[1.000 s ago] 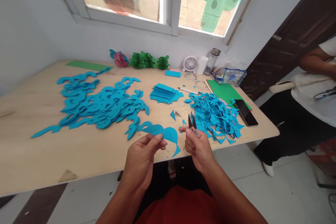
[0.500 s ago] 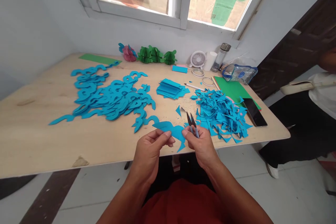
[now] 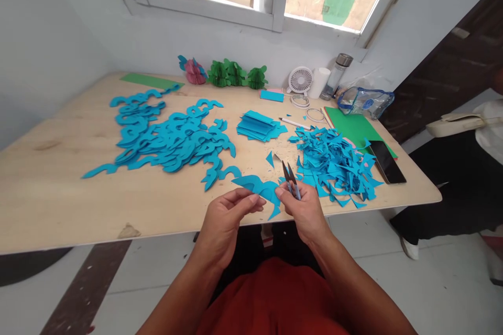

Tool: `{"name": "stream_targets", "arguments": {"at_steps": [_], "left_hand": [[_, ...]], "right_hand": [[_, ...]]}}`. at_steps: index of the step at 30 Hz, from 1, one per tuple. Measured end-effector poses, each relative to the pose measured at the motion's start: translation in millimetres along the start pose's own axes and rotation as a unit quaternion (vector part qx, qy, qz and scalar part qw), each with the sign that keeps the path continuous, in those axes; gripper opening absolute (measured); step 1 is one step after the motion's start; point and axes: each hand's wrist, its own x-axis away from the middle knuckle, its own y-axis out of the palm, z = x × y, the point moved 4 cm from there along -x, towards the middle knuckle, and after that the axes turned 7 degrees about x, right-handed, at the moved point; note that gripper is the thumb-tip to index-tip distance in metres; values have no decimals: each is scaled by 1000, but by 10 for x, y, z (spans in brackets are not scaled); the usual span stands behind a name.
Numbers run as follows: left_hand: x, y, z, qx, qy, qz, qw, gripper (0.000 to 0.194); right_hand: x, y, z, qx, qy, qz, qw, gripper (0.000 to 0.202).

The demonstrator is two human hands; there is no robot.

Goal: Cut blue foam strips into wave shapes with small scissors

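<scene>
A curved blue paper piece [image 3: 259, 188] spans the space between my two hands at the table's front edge. My left hand [image 3: 231, 214] has thumb and fingers pinched at its lower left edge. With my right hand [image 3: 301, 207] I grip the paper's right end between thumb and finger, and small dark-bladed scissors [image 3: 291, 178] are held in the same hand, blades up and slightly apart. Wavy blue cutouts [image 3: 173, 136] lie heaped to the left. Pointed blue scraps [image 3: 338, 165] form a pile to the right. Behind the paper sits a stack of folded blue paper [image 3: 259, 125].
Along the wall stand green paper ornaments [image 3: 231, 73], a small white fan [image 3: 301, 80] and a bottle [image 3: 337, 77]. A phone [image 3: 387, 162] lies on the right of the table [image 3: 165, 209]. A person in dark trousers [image 3: 432, 183] is beyond its right end.
The view has shifted slightly, so the table items appear a little higher and further right. Both hands keep nearly the same pose around the blue paper, its left part tilting slightly.
</scene>
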Motion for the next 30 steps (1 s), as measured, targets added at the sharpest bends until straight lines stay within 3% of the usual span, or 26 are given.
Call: {"name": "stream_targets", "arguments": {"at_steps": [14,21,30], "left_hand": [[1,-63,14,-17,1,3,1000,8],[-12,-30,35,-19,-45,-64,997,10],[-39,-7,28,-71,-22,-22,997,22]], "right_hand": [[28,7,-28,7,3,5,1000,26],[27,3,-35,9,3,0,1000,22],[36,8,-58,25,-3,-16,1000,21]]}}
